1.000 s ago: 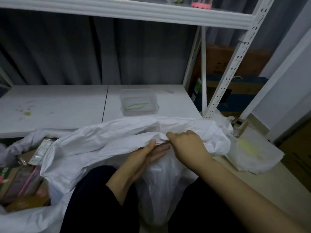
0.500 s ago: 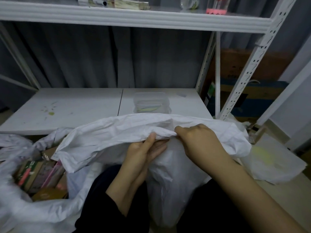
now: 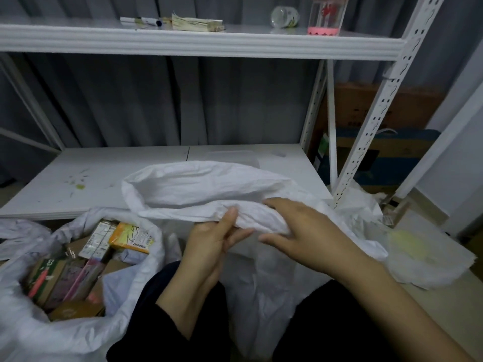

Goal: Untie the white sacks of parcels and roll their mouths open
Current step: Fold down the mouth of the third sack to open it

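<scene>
A white sack (image 3: 209,189) stands between my knees, its mouth lying as a long open loop in front of me. My left hand (image 3: 214,241) pinches the near edge of the rim, thumb on top and fingers underneath. My right hand (image 3: 305,228) grips the same rim just to the right, fingers wrapped over the folded edge and thumb below it. At my left stands a second white sack (image 3: 125,304) with its mouth rolled open, holding several parcels (image 3: 130,237).
A low white shelf board (image 3: 91,176) runs behind the sacks, with a clear plastic box (image 3: 235,155) half hidden by the sack. A perforated white upright (image 3: 366,126) stands at the right. A flat white bag (image 3: 423,257) lies on the floor at right.
The view has tilted up and swung left, showing more of the left sack. The sack's mouth has lifted and spread wider. My right hand has loosened from a fist to fingers draped over the rim.
</scene>
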